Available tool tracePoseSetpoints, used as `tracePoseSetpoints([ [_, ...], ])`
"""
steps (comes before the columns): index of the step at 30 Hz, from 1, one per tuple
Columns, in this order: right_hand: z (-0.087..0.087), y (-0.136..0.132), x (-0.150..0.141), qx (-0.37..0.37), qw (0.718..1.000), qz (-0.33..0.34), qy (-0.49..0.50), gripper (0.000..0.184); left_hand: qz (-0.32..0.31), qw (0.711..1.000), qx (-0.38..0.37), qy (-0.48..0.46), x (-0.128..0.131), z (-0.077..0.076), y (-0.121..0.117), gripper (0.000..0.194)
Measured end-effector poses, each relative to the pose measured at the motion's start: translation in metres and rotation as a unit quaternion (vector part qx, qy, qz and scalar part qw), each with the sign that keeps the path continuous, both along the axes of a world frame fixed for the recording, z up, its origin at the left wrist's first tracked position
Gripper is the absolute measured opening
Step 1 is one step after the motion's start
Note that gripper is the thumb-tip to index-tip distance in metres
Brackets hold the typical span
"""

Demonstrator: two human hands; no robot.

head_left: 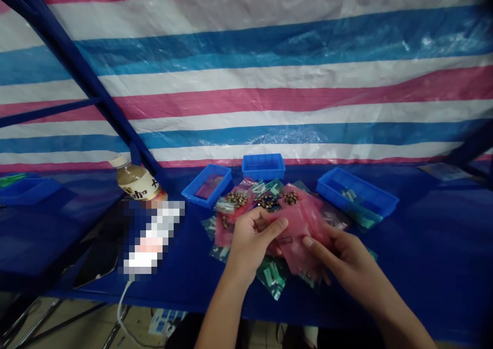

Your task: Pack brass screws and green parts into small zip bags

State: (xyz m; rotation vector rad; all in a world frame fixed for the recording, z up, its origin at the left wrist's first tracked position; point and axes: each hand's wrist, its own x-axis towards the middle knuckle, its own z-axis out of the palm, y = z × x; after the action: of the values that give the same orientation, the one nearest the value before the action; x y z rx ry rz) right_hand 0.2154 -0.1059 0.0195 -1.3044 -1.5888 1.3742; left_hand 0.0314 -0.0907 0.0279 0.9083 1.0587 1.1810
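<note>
A pink plastic bag (298,228) is held up between both hands above a pile of small bags. My left hand (254,236) pinches its left edge, thumb on top. At its right side, my right hand (339,249) grips it with the thumb across the front. Whether anything is inside the bag I cannot tell. Beneath and behind lie more pink bags with brass-coloured metal pieces (236,199) on or in them. Green-tinted clear bags (272,277) holding pale strip-like parts stick out around the pile, partly hidden by my hands.
Three blue bins stand behind the pile: a left bin (227,177), a middle bin (263,157) and a right bin (379,197). Further left are a drink bottle (136,182), a dark phone-like slab (96,261) and a white cable (122,302). A striped sheet (269,102) closes off the back.
</note>
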Motion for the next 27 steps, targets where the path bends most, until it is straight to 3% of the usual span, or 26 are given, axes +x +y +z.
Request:
tracePoseSetpoints([
  [9, -0.001, 0.000, 0.000, 0.034, 0.999, 0.011, 0.025, 0.022, 0.036, 0.999, 0.033, 0.010, -0.002, -0.007, 0.003, 0.042],
  [11, -0.001, 0.000, -0.001, 0.034, 0.999, -0.001, 0.028, 0.023, 0.015, 0.999, 0.032, 0.023, -0.001, -0.007, 0.003, 0.039],
  [16, -0.002, 0.002, -0.005, 0.031, 0.997, -0.037, 0.056, 0.028, -0.105, 0.992, 0.063, 0.037, 0.005, -0.004, -0.002, 0.041],
  [19, -0.001, 0.002, -0.009, 0.013, 0.997, -0.032, 0.066, 0.031, -0.111, 0.990, 0.065, 0.058, 0.009, -0.003, -0.003, 0.035],
  [23, 0.004, 0.002, -0.010, 0.004, 0.998, -0.014, 0.057, 0.034, -0.033, 0.990, 0.074, 0.116, -0.004, 0.002, 0.002, 0.033],
  [27, 0.000, 0.010, 0.000, 0.068, 0.995, -0.057, 0.037, 0.036, 0.145, 0.958, 0.133, 0.208, -0.053, 0.013, 0.006, 0.025],
])
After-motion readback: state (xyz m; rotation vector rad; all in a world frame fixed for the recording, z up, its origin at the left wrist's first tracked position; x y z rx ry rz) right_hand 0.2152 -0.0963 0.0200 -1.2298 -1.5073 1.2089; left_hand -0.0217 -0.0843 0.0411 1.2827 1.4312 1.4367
